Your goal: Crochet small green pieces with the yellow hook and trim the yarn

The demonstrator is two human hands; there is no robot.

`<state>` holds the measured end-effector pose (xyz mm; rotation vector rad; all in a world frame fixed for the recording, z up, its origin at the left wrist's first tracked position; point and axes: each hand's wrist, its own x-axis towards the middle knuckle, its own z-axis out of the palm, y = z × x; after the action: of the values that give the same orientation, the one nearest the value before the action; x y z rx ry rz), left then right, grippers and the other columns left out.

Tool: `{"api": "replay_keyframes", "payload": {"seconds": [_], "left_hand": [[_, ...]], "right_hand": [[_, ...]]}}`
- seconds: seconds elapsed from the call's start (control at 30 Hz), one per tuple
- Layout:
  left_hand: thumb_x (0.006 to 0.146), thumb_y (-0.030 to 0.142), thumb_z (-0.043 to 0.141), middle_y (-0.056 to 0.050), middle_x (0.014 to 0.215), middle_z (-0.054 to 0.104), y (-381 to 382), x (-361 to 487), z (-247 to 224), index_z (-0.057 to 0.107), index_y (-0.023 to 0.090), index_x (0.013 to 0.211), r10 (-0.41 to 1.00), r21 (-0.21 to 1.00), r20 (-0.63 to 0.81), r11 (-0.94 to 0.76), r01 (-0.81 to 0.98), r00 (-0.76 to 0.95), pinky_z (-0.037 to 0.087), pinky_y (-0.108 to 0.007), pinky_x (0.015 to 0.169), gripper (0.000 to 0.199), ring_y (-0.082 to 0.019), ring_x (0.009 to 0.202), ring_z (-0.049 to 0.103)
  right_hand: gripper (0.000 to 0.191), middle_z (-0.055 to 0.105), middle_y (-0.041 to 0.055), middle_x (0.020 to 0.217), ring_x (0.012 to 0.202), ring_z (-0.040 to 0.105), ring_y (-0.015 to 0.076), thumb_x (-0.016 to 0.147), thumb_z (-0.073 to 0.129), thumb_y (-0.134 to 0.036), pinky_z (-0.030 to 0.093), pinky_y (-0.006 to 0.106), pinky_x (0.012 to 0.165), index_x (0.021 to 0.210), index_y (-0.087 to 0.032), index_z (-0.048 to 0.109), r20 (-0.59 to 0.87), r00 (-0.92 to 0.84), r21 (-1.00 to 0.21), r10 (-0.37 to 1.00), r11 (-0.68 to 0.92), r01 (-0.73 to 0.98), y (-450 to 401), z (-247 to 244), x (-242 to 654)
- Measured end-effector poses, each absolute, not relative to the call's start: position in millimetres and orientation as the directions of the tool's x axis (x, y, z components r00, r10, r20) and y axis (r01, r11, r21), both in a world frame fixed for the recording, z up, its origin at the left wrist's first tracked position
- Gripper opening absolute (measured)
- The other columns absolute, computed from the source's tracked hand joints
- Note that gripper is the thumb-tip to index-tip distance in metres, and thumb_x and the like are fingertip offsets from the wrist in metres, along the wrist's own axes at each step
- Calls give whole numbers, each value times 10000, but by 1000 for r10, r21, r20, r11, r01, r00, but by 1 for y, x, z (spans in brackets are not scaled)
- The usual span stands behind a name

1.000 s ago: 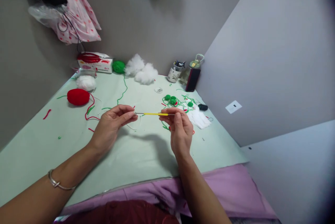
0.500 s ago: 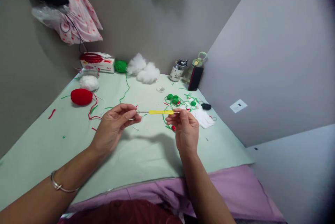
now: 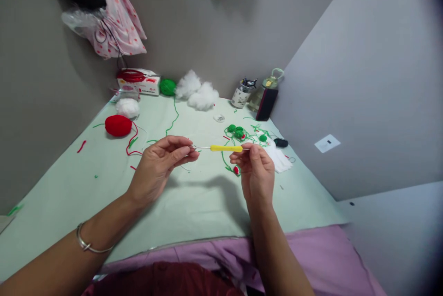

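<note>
A crochet hook [image 3: 226,148] with a yellow handle and thin metal ends is held level above the table. My left hand [image 3: 161,164] is closed, thumb and fingertips pinching the hook's left metal end; whether a thread is also in that pinch I cannot make out. My right hand [image 3: 256,167] grips the other end between thumb and index finger, the remaining fingers curled. Just beyond the right hand lie small green crocheted balls [image 3: 238,133] with loose green yarn and a small red-and-green crocheted piece [image 3: 237,170].
On the pale green tabletop [image 3: 194,213] are a red yarn ball [image 3: 118,126], a white yarn ball [image 3: 128,108], a green yarn ball [image 3: 168,87] and white stuffing [image 3: 203,97]. A pen holder [image 3: 241,94], a phone [image 3: 267,105] and a bottle [image 3: 270,82] stand back right. White tissue [image 3: 281,161] lies rightward.
The whole view has shifted, so everything appears a little further right. Both hands keep their grip on the crochet hook, nearly unchanged in pose.
</note>
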<state>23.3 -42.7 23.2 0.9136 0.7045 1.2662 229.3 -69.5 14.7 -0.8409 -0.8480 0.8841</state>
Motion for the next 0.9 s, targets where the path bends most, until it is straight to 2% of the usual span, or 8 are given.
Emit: {"api": "replay_keyframes", "payload": {"seconds": [0.23, 0.4, 0.5, 0.7, 0.8, 0.9], "left_hand": [[739, 253, 854, 3, 809, 735, -43, 22, 26, 762, 194, 831, 992, 904, 41, 14, -428, 118, 630, -392, 898, 143, -177, 760, 740], [740, 224, 853, 20, 788, 719, -47, 21, 27, 755, 206, 822, 991, 909, 64, -9, -417, 117, 625, -317, 832, 129, -159, 747, 738], [755, 212, 848, 29, 817, 715, -56, 23, 25, 757, 221, 829, 991, 919, 78, -30, -394, 106, 613, -274, 805, 118, -150, 760, 742], [810, 248, 817, 15, 836, 730, -77, 31, 18, 763, 251, 841, 975, 974, 145, -110, -199, 170, 610, -272, 807, 62, -174, 814, 753], [808, 276, 812, 7, 822, 741, -81, 33, 14, 768, 257, 830, 967, 983, 105, -66, -169, 232, 620, -286, 779, 52, -191, 794, 761], [821, 302, 802, -6, 863, 761, -83, 34, 11, 785, 272, 885, 959, 988, 51, -8, -154, 278, 627, -310, 805, 73, -211, 832, 770]], "right_hand": [[221, 730, 3, 711, 670, 739, 153, 969, 631, -395, 637, 306, 670, 932, -214, 752, 399, 346, -875, 849, 466, -134, -80, 18, 232], [153, 706, 3, 829, 676, 730, 140, 928, 699, -369, 623, 290, 648, 918, -241, 783, 476, 314, -850, 821, 521, -74, -90, 26, 240], [93, 695, -7, 849, 671, 715, 127, 872, 771, -334, 603, 270, 634, 912, -252, 787, 440, 308, -863, 844, 492, -116, -99, 26, 233], [79, 701, -8, 738, 657, 689, 132, 909, 725, -295, 592, 280, 647, 943, -236, 764, 266, 193, -919, 944, 309, -243, -118, 6, 199], [87, 690, -9, 764, 677, 676, 130, 921, 703, -301, 584, 288, 673, 930, -229, 750, 230, 170, -905, 958, 275, -324, -121, -1, 192], [155, 668, 9, 817, 718, 663, 143, 961, 629, -306, 569, 315, 712, 915, -215, 745, 256, 186, -904, 949, 303, -301, -122, -2, 193]]}}
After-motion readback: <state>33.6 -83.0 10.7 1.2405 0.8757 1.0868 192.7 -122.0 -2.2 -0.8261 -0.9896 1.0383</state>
